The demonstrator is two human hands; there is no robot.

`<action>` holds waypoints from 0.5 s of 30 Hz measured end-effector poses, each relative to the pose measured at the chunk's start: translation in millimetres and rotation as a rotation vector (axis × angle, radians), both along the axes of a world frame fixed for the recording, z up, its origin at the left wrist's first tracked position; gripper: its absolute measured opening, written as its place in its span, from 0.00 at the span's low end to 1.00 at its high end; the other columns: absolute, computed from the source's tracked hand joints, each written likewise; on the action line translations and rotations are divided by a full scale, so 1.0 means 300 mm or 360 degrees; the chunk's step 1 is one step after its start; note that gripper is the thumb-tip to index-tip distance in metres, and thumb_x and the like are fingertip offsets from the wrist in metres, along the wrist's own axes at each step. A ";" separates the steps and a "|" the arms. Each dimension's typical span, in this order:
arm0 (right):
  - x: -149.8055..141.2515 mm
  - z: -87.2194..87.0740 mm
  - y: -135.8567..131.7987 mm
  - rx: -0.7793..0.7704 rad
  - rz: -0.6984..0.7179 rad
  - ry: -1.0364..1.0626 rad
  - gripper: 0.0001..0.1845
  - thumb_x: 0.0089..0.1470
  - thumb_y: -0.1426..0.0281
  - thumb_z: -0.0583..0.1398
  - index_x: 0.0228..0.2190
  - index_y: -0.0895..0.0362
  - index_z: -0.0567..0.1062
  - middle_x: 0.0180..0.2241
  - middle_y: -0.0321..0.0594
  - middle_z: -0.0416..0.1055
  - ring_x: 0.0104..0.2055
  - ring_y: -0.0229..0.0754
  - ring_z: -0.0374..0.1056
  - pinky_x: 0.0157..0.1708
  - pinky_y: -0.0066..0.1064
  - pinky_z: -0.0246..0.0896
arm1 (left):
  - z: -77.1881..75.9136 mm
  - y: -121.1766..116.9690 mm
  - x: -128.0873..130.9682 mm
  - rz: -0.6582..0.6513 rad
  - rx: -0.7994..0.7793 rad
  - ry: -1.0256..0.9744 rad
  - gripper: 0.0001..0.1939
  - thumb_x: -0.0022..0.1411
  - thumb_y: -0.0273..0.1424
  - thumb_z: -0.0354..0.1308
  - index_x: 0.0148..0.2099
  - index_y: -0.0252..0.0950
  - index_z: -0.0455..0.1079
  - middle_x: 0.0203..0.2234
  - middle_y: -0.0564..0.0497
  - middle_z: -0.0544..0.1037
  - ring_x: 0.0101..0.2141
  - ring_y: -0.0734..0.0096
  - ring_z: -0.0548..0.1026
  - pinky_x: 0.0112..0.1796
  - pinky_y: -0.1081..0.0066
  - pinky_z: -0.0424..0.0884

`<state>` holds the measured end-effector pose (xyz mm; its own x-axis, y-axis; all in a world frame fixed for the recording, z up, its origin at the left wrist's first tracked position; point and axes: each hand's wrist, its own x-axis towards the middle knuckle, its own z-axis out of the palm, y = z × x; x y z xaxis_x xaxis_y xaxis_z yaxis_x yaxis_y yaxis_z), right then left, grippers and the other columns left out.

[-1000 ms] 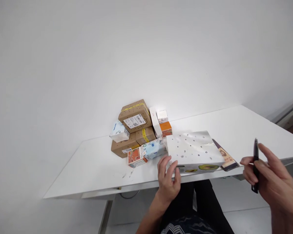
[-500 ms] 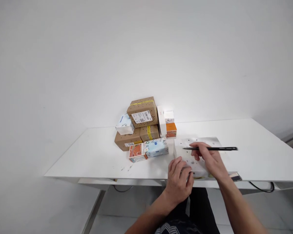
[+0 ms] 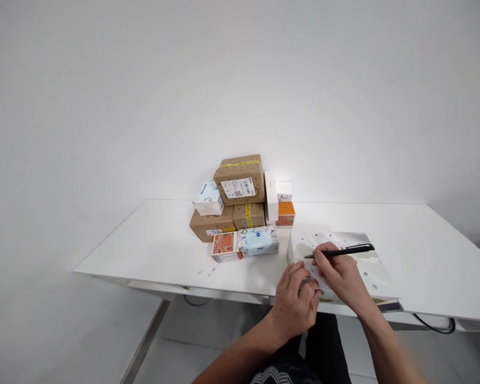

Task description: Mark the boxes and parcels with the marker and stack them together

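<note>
My right hand (image 3: 340,274) is closed around a black pen (image 3: 352,249). The pen slants, its tip down and to the left at the top of a white box (image 3: 346,241) with small dark rings printed on it. My left hand (image 3: 296,298) has its fingers curled over the box's near left corner, holding it. Whether the pen tip touches the surface I cannot tell. Part of the box is hidden under both hands. Its near side lies close to the table's front edge.
On the white table (image 3: 152,250), a large brown carton (image 3: 238,184) sits on smaller cartons (image 3: 212,224). Around them are a blue-and-white pack (image 3: 258,241), orange boxes (image 3: 226,245), and a tall white box (image 3: 271,197). A dark flat object (image 3: 390,305) pokes out by the front edge.
My right hand has turned the pen so that its tip points lower, nearer my left hand. The left hand still holds the box corner. The whole view has shifted slightly.
</note>
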<state>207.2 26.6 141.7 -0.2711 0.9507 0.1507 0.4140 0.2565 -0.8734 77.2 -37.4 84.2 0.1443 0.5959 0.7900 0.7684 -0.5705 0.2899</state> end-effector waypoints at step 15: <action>-0.001 -0.001 -0.001 0.0160 0.0061 -0.0173 0.12 0.60 0.61 0.51 0.28 0.53 0.67 0.21 0.32 0.68 0.24 0.37 0.64 0.25 0.27 0.58 | -0.011 -0.005 0.002 0.0027 -0.0019 -0.0004 0.08 0.59 0.26 0.54 0.43 0.35 0.68 0.38 0.41 0.73 0.48 0.55 0.72 0.49 0.54 0.74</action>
